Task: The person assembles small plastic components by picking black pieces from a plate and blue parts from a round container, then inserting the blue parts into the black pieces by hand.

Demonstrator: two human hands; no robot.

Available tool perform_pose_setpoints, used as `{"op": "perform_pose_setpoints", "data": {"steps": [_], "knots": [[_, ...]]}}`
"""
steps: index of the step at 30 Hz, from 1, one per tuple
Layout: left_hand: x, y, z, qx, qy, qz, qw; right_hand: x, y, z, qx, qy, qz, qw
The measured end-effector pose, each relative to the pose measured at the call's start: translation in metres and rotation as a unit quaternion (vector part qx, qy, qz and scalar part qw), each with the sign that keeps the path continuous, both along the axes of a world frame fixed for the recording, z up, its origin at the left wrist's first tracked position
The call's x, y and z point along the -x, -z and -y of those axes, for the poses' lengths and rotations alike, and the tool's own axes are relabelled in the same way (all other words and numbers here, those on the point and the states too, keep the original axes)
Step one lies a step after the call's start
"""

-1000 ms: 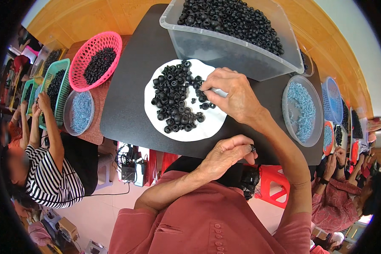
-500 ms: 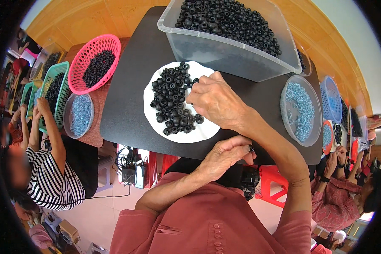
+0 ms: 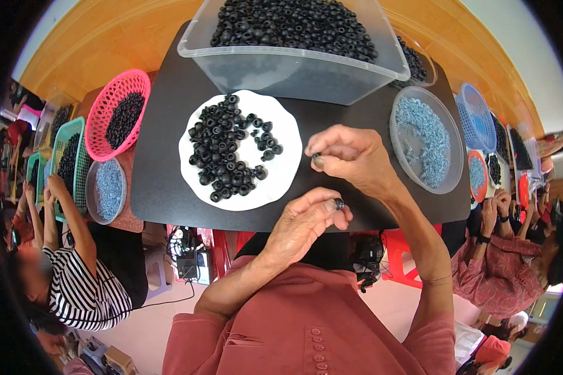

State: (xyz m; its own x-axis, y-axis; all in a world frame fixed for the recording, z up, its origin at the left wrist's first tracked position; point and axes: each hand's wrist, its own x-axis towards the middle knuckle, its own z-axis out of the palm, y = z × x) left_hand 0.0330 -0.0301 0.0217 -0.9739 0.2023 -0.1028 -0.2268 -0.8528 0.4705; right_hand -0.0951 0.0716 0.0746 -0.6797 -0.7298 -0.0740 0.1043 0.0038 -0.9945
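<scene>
Here, a dark table point(image 3: 159, 169) bore a white plate point(image 3: 275, 178) of round black pieces point(image 3: 219, 147). The right hand point(image 3: 355, 160), just right of the plate, pinched apparently one dark bit point(image 3: 316, 155); nearer the torso point(image 3: 275, 312), slightly rightward, the left hand point(image 3: 300, 225) gripped a black bead point(image 3: 339, 204).

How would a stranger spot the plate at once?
Find the dark table and the big clear tub of black beads at its far side. The plate lies on the near side of that tub, left of the person's right hand. White, with a wavy rim and black beads lying on it, it stands out from the see-through round dish of blue pieces farther right.
</scene>
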Motion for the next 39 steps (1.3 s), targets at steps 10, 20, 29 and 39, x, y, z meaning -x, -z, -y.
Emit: {"op": "perform_pose_setpoints", "data": {"steps": [10,20,29,39], "knots": [[0.024,0.001,-0.001,0.094,-0.066,-0.034,0.993,-0.012,0.029,-0.059,0.075,0.039,-0.025,0.996],[0.027,0.001,-0.01,0.159,-0.089,-0.06,0.981,-0.017,0.046,-0.064,0.175,0.046,-0.035,0.983],[0.028,-0.002,-0.011,0.182,-0.088,-0.04,0.978,-0.018,0.044,-0.065,0.161,0.054,-0.071,0.983],[0.027,-0.003,-0.014,0.197,-0.098,-0.037,0.975,-0.018,0.048,-0.068,0.15,0.053,-0.093,0.983]]}}
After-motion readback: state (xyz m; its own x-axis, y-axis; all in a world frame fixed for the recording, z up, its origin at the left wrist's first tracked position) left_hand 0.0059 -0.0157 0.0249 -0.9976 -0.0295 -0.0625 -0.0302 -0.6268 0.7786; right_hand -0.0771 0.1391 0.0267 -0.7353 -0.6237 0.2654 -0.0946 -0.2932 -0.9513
